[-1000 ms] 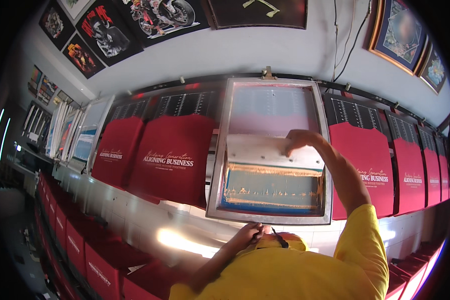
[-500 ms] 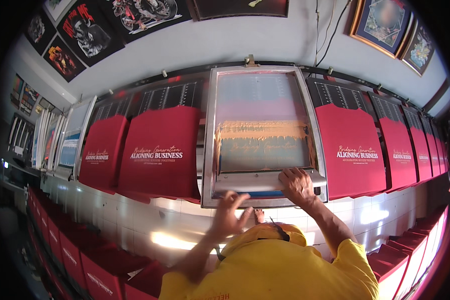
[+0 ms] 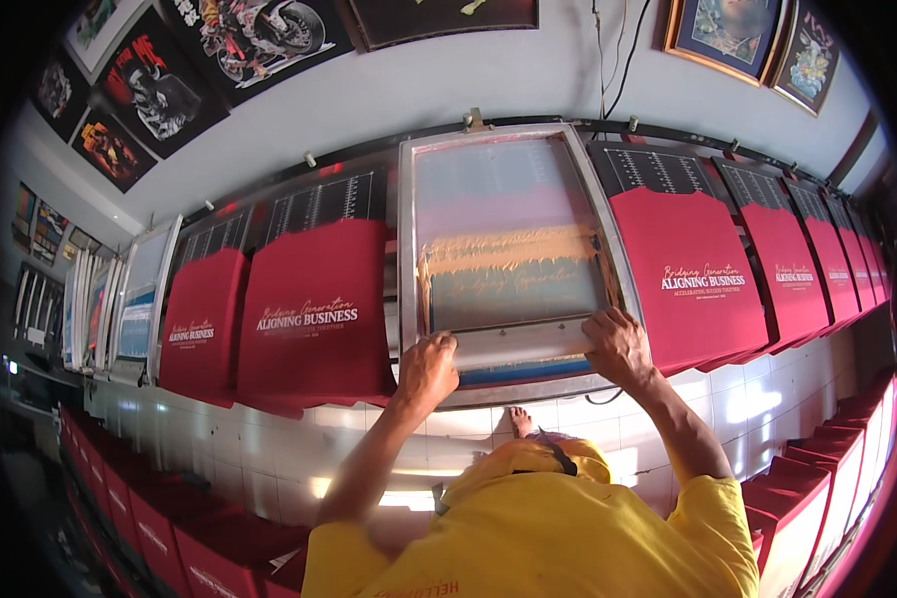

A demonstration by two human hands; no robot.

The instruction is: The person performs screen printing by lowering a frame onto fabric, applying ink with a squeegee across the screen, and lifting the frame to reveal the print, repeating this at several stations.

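A metal-framed printing screen [image 3: 406,214] lies over a board in the middle of the row. A band of orange ink [image 3: 513,245] crosses its mesh, with a darker ink-smeared area nearer me. Across the near end of the screen lies a wide silver squeegee [image 3: 518,345]. My left hand [image 3: 430,369] is closed on its left end, and my right hand [image 3: 619,347] grips the right end. The fingers' undersides are hidden behind the bar. Beyond the ink, a pinkish cloth shape shows faintly through the mesh.
Red shirts with white and gold print lie on boards to the left [image 3: 314,279] and right [image 3: 683,244]. More red shirts [image 3: 209,538] stand in rows behind me. Several screens [image 3: 145,299] lean at the far left. Pale floor tiles [image 3: 668,409] separate the rows.
My left hand has come up from below the frame and taken hold of the squeegee's left end. My right hand has shifted to its right end. The view has moved slightly.
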